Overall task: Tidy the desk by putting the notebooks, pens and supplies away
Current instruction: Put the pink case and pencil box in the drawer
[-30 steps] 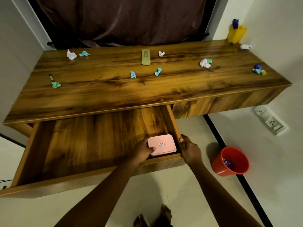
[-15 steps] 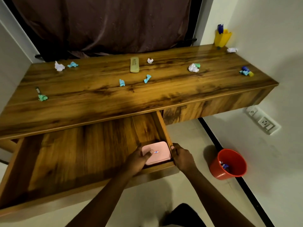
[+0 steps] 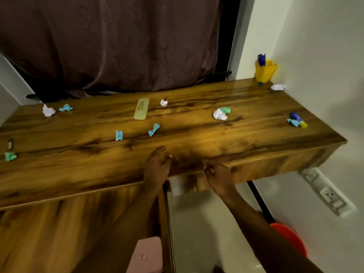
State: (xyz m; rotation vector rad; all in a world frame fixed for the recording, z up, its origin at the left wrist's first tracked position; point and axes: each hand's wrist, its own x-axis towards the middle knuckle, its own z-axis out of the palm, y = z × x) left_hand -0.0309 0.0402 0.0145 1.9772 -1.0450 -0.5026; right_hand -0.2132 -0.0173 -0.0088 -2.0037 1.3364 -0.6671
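Observation:
The pink box (image 3: 146, 255) lies in the right front corner of the open drawer (image 3: 59, 233), with neither hand on it. My left hand (image 3: 156, 168) hovers over the front edge of the wooden desk (image 3: 197, 138), fingers loosely curled and holding nothing. My right hand (image 3: 218, 178) is just right of it at the desk's front face, also holding nothing. A pale yellow pencil case (image 3: 141, 111) lies at the back middle of the desk. Motion blur softens both hands.
Crumpled paper bits, such as a white one (image 3: 220, 114) and a blue one (image 3: 154, 129), are scattered over the desk. A yellow pen holder (image 3: 265, 71) stands at the back right corner, a small marker (image 3: 10, 143) at the far left. A red bin (image 3: 289, 239) sits on the floor, right.
Both hands have let go of the pink box and risen from the drawer to the desk's front edge. The view has tilted up, so the box now sits near the bottom.

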